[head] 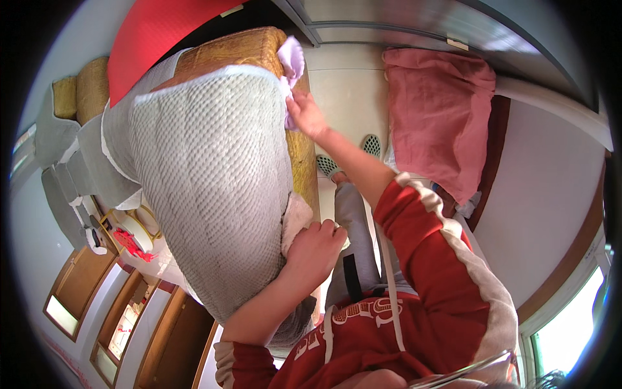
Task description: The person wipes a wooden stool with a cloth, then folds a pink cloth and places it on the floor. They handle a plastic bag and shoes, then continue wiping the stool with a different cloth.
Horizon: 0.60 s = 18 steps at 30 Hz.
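Observation:
My right hand (307,115) reaches out and grips a lilac cloth (291,58) at the side of the sofa seat. The cloth's upper part stands loose above my fingers. Nearer my body, my left hand (316,248) is closed on a pale pinkish-beige cloth (296,219), part of it hidden under the palm. Between my arms and the sofa's back lies a grey, waffle-textured sofa cover (209,160) with a pale edge. Golden-brown sofa upholstery (302,165) shows along its side and at the far end (233,46).
A pink cloth (437,112) drapes something low on the right. A large red panel or sheet (155,39) overhangs the far end. My slippers (328,165) stand on the tiled floor (340,87). More grey-covered seating (87,165) and a round table (133,233) stand on the left.

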Available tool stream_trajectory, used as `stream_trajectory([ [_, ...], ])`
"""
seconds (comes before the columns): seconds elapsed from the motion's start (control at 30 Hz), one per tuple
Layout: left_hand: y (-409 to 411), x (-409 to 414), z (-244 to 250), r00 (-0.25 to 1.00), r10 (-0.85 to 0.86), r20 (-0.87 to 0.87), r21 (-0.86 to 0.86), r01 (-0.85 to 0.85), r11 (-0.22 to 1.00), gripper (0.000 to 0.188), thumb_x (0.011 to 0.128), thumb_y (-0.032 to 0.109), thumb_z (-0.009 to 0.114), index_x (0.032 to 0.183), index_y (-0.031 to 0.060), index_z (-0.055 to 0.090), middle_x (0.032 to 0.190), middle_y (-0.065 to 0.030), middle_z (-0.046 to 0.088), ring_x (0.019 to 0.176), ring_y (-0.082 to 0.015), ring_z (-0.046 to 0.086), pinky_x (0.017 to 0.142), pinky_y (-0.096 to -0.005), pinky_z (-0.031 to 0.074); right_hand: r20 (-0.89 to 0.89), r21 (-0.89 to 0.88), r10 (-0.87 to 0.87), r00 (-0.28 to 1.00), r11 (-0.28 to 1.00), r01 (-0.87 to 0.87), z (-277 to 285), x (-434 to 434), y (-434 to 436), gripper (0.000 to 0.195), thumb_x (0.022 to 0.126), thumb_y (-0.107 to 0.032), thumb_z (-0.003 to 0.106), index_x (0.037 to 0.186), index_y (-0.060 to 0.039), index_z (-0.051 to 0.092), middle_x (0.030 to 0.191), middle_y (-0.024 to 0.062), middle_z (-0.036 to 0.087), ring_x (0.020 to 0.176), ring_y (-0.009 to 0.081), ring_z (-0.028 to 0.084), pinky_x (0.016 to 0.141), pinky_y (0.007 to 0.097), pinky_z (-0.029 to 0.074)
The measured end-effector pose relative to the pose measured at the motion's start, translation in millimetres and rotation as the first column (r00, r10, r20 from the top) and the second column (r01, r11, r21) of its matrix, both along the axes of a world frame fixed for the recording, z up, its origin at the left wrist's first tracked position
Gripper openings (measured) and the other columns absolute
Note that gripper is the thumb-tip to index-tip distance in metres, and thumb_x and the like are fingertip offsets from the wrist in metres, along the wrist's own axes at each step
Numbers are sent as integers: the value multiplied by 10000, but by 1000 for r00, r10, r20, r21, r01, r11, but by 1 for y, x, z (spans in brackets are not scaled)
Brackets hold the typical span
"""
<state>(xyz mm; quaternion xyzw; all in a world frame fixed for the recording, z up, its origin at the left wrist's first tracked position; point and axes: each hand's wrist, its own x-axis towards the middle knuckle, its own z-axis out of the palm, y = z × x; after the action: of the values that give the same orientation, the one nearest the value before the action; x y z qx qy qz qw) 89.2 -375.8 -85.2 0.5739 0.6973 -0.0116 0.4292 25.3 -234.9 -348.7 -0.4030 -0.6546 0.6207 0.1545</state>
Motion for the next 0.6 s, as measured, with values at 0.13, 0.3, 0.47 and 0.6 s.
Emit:
stream_trajectory([
  [0.13,-13,5,-5,999,-34,25,-27,35,999,106,776,96,582,879,82,603,853,-105,585,812,-287,615,690,-397,501,-32,111,0,999,994,3,-6,86,-143,209,931,-157,506,1007,33,553,995,241,527,983,416,491,881,474,414],
  [0.3,-20,4,-11,997,-77,3,-9,77,997,89,762,82,605,851,81,604,842,-115,592,831,-309,624,722,-411,502,144,-431,548,824,784,-446,-12,230,-229,268,948,-220,483,1039,13,580,967,224,578,933,402,538,860,461,439],
  [0.47,-25,-4,-16,993,-33,-116,128,48,991,115,767,71,615,881,74,598,886,-134,615,883,-314,626,767,-414,505,14,-381,384,923,856,-350,-5,114,-118,331,966,-283,460,1072,-7,607,939,207,629,883,388,585,839,449,463],
  [0.6,-8,25,-11,929,-141,-342,180,212,961,87,768,113,627,845,74,639,877,-101,644,902,-293,638,754,-404,511,-56,-125,146,988,980,-152,-8,106,-120,389,967,-342,452,1102,-14,611,979,208,641,922,386,596,882,442,461],
])
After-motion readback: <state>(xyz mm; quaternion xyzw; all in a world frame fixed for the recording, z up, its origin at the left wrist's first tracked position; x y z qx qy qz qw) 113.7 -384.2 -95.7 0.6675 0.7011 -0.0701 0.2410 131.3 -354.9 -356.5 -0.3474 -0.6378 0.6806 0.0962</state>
